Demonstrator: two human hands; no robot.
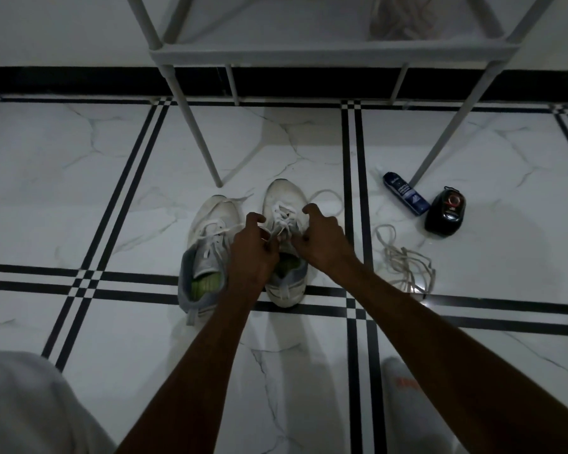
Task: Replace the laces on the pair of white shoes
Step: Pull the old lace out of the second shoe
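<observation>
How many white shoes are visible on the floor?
2. The left shoe stands on the tiled floor, untouched. The right shoe stands beside it; the left hand and right hand work at its laces. No other shoe shows.

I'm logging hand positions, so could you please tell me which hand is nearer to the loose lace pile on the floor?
Right. The right hand is at the right shoe, beside the loose lace pile; the left hand is farther away, between the shoes.

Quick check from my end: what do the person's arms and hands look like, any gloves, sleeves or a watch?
Both forearms are bare right to the frame edge, no sleeves showing. The left hand and right hand have no gloves, and no watch or wristband is visible. Lighting is too dim to rule out rings.
</observation>
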